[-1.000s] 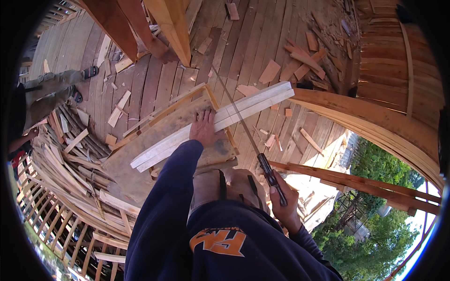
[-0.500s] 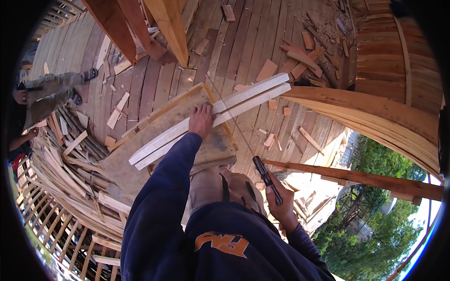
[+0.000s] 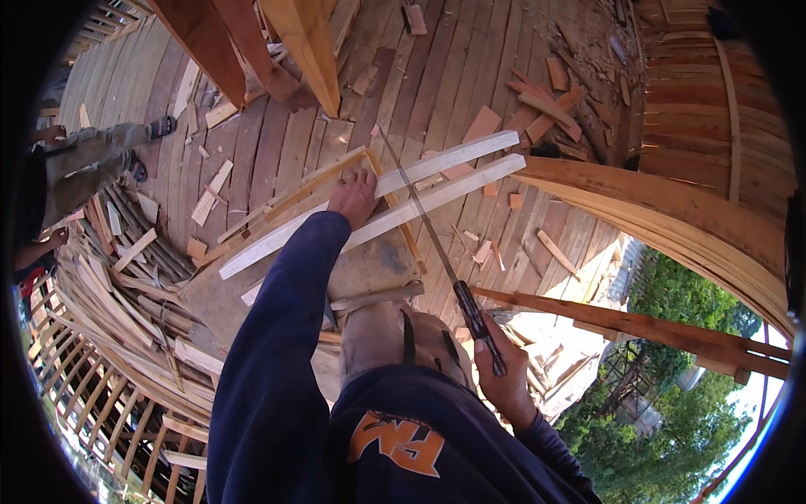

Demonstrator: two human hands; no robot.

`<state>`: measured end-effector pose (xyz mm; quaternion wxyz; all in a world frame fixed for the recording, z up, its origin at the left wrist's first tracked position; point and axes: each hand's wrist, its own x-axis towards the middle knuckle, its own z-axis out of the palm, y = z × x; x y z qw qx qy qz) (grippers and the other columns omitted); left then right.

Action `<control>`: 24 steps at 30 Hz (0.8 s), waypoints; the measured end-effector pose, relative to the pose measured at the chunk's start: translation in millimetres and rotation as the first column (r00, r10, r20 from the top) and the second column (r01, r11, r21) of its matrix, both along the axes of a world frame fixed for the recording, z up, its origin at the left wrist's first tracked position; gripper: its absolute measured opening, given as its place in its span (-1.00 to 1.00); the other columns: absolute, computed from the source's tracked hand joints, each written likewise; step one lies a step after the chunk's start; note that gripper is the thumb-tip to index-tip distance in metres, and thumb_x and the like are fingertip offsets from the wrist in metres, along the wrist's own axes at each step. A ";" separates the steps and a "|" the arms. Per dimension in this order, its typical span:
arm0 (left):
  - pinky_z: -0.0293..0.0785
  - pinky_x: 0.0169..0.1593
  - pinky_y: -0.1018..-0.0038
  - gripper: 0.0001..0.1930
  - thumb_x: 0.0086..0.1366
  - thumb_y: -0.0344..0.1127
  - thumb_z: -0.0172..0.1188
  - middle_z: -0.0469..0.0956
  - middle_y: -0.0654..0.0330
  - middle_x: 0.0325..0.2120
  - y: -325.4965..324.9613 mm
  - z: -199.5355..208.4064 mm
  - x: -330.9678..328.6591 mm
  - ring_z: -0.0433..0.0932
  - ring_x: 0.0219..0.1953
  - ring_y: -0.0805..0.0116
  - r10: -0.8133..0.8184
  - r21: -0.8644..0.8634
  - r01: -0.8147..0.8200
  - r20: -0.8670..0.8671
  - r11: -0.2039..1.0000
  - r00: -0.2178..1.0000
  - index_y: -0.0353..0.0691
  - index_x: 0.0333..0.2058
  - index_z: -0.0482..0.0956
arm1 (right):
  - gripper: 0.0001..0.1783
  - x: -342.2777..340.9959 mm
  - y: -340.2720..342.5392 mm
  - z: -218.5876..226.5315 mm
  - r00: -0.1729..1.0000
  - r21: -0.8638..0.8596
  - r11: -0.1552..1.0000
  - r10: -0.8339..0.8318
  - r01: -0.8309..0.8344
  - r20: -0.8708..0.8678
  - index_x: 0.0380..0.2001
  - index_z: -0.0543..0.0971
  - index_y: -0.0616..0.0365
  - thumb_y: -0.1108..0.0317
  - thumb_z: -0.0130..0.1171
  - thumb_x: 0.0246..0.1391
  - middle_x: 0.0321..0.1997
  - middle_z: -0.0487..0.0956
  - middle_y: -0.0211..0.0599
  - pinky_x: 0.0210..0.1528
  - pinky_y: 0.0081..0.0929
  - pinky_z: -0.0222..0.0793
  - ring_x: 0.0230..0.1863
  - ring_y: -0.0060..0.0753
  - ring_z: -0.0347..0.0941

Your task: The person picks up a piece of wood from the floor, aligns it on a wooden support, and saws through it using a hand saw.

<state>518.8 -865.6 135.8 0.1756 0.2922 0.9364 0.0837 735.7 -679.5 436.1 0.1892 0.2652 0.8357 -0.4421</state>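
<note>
Two long pale wood strips lie slantwise over a low, worn wooden bench (image 3: 376, 262), with a gap between them. My left hand (image 3: 354, 195) is closed on the far strip (image 3: 462, 158), its fingers bent over the far edge. The near strip (image 3: 470, 186) rests apart from it, partly hidden by my left forearm. In my right hand (image 3: 504, 363) is the dark handle of a handsaw (image 3: 435, 242). Its narrow blade points away from me and passes over both strips, just right of the bench's edge. Whether the teeth touch the wood I cannot tell.
Offcuts (image 3: 546, 109) and chips litter the plank floor (image 3: 420, 76). Upright beams (image 3: 306, 50) stand at the far left, and a curved timber (image 3: 655, 189) runs along the right. A lumber pile (image 3: 126, 311) lies left, near another person's legs (image 3: 92, 164).
My left hand has shifted slightly away from me with the far strip, widening the gap between the strips. The saw handle is slightly nearer me, its blade now turned more broadly to view.
</note>
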 end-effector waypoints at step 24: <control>0.44 -0.04 0.19 -0.57 0.18 -0.12 0.19 0.43 0.08 -0.11 6.0 18.0 -16.3 0.47 0.00 0.12 -0.113 0.035 0.110 0.100 0.993 0.989 -0.26 -0.08 0.36 | -0.71 -215.6 -22.4 -139.2 0.994 0.015 0.997 0.077 -0.076 -0.081 -0.15 0.51 0.33 0.31 0.03 0.20 -0.62 0.43 -0.17 -0.47 -0.51 0.26 -0.58 -0.61 0.28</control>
